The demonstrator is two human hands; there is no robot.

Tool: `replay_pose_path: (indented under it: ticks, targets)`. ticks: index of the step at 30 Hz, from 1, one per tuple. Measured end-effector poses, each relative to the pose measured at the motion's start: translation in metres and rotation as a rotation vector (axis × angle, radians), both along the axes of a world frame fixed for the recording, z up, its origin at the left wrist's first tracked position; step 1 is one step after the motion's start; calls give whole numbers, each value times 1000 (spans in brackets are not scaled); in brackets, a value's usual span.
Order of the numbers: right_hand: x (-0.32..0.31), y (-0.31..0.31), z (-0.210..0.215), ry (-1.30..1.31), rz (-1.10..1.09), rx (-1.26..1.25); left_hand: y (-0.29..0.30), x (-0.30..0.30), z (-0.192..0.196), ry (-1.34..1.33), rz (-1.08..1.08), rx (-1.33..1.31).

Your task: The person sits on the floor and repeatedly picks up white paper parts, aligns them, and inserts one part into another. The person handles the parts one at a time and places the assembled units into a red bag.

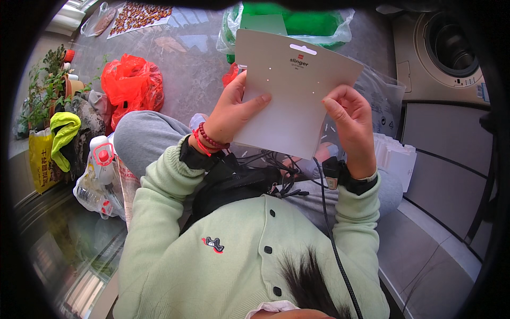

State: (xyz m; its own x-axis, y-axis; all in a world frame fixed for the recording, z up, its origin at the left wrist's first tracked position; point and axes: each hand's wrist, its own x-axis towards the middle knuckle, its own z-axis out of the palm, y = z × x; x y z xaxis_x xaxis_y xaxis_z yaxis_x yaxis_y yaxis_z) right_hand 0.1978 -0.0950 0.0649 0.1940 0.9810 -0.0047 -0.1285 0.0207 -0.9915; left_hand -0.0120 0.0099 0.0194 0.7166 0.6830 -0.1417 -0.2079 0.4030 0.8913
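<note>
A pale grey-white hang card is held up in front of my lap. It has a hanging slot at its far edge, small dark print below the slot and several tiny holes. Along its lower right side the edge looks doubled, so more than one card may be in the grip. My left hand grips the left side, thumb on the near face and fingers behind. With thumb and index finger together, my right hand pinches the right edge. Beyond the card lies a green container lined with clear plastic.
A stack of white cards stands by my right knee. A black cable runs down my front from tangled cords in my lap. Left are a red plastic bag, a white bottle and plants. A washing machine stands far right.
</note>
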Motion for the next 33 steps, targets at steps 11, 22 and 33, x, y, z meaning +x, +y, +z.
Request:
replay_pose_path:
  ticks: [11,22,33]
  targets:
    - [7,2,0,-162,47,-36,2,1,2,27,17,113]
    - [6,5,-5,-208,12,-49,5,2,-2,58,26,213]
    - [10,5,-6,-130,59,-83,7,1,-2,97,31,234]
